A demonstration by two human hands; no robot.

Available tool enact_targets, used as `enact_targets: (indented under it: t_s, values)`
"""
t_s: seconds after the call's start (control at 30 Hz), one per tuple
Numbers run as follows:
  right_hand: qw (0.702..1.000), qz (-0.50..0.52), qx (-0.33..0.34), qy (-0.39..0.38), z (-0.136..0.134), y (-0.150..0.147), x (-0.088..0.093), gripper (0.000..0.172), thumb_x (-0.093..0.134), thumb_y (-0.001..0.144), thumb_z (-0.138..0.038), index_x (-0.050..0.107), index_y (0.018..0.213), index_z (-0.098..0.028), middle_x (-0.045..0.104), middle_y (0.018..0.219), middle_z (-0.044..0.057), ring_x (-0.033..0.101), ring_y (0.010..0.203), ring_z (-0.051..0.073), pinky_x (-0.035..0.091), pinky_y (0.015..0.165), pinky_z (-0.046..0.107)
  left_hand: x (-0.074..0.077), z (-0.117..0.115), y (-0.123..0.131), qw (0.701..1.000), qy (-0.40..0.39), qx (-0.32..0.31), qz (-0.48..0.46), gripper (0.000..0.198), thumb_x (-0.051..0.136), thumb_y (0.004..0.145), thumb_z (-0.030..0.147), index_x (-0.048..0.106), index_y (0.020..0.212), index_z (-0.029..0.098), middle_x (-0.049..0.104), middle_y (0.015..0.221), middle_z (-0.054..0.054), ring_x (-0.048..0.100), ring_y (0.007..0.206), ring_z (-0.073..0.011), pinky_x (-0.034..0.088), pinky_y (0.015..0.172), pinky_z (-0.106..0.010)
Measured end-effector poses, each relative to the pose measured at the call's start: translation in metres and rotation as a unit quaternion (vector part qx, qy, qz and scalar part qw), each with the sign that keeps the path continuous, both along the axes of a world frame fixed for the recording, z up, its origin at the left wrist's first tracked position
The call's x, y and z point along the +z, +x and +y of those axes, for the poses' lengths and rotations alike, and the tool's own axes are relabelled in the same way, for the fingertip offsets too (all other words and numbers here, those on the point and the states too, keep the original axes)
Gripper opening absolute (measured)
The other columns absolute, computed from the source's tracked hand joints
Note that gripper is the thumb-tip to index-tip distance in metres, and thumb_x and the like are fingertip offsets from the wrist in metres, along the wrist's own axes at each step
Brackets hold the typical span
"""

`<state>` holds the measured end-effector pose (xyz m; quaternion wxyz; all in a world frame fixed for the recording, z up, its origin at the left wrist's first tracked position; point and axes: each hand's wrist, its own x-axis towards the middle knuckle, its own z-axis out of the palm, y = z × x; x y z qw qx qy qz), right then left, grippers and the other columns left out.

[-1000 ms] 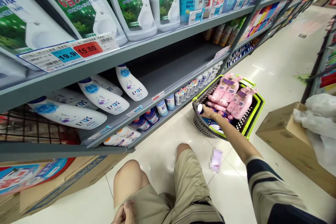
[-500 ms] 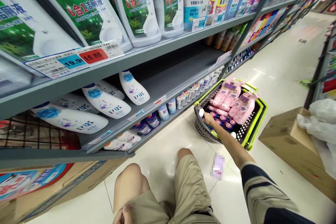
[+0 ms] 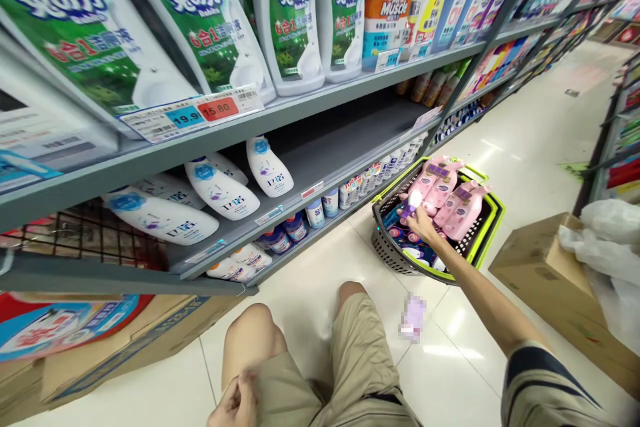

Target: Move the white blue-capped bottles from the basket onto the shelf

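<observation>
My right hand (image 3: 424,223) reaches into the black shopping basket (image 3: 395,260) with lime-green rims on the floor. Its fingers close round a small purple bottle (image 3: 409,211) with a white end, held above the other goods. Pink pouches (image 3: 460,210) stand at the basket's far side, and several dark blue items with red-and-white ends (image 3: 414,237) lie beneath my hand. My left hand (image 3: 235,403) is loosely closed by my left thigh, with nothing visible in it.
Shelves on the left carry green-and-white toilet cleaner bottles (image 3: 295,27), white bottles (image 3: 223,190) lying tilted, and small jars (image 3: 315,212) below. A cardboard box (image 3: 545,267) with clear plastic stands right of the basket. A blurred lilac item (image 3: 413,315) lies on the floor.
My right hand has moved from the basket's near-left rim further in to the right, with the white-ended item. The view has shifted slightly; my left hand stays by my thigh.
</observation>
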<state>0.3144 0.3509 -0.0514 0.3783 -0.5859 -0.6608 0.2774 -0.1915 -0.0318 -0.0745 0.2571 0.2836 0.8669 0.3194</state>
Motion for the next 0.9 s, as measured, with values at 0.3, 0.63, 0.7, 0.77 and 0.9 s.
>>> enact_targets:
  t_s: [0.3, 0.63, 0.7, 0.77, 0.9]
  values:
    - [0.973, 0.065, -0.054, 0.217, -0.044, -0.039, 0.184, 0.047, 0.082, 0.084, -0.048, 0.062, 0.117, -0.02, 0.073, 0.113, 0.008, 0.069, 0.104, 0.025, 0.057, 0.102, 0.045, 0.108, 0.106, 0.081, 0.939, 0.21, -0.194, -0.192, 0.044, 0.063, 0.098, 0.058, 0.076, 0.106, 0.017, 0.079, 0.089, -0.008, 0.073, 0.076, -0.0214, 0.058, 0.072, -0.03]
    - [0.966, 0.152, 0.101, 0.182, -0.155, -0.155, 0.302, 0.053, 0.084, 0.083, -0.061, 0.069, 0.115, -0.021, 0.074, 0.108, 0.005, 0.068, 0.103, 0.028, 0.058, 0.095, 0.043, 0.236, 0.155, 0.153, 0.745, 0.273, -0.476, -0.378, 0.065, 0.067, 0.1, 0.057, 0.057, 0.154, 0.021, 0.06, 0.157, -0.015, 0.058, 0.144, -0.0324, 0.049, 0.117, -0.043]
    - [0.962, 0.167, 0.12, 0.179, -0.166, -0.169, 0.307, 0.056, 0.083, 0.083, -0.063, 0.069, 0.117, -0.021, 0.073, 0.109, 0.005, 0.066, 0.108, 0.029, 0.057, 0.097, 0.044, 0.245, 0.139, 0.149, 0.742, 0.288, -0.482, -0.366, 0.063, 0.068, 0.099, 0.058, 0.064, 0.147, 0.019, 0.066, 0.151, -0.014, 0.063, 0.137, -0.0324, 0.051, 0.115, -0.041]
    - [0.961, 0.173, 0.133, 0.171, -0.17, -0.178, 0.31, 0.057, 0.081, 0.084, -0.065, 0.068, 0.118, -0.02, 0.072, 0.107, 0.004, 0.065, 0.108, 0.028, 0.057, 0.097, 0.043, 0.25, 0.125, 0.142, 0.754, 0.297, -0.47, -0.349, 0.06, 0.07, 0.097, 0.058, 0.07, 0.14, 0.016, 0.071, 0.143, -0.014, 0.068, 0.128, -0.032, 0.054, 0.109, -0.039]
    - [0.96, 0.198, 0.167, 0.107, -0.169, -0.183, 0.305, 0.054, 0.077, 0.088, -0.068, 0.066, 0.112, -0.021, 0.072, 0.099, 0.003, 0.067, 0.097, 0.023, 0.058, 0.092, 0.039, 0.25, 0.112, 0.13, 0.774, 0.307, -0.443, -0.332, 0.057, 0.07, 0.098, 0.057, 0.074, 0.133, 0.012, 0.078, 0.128, -0.014, 0.073, 0.114, -0.0304, 0.058, 0.099, -0.036]
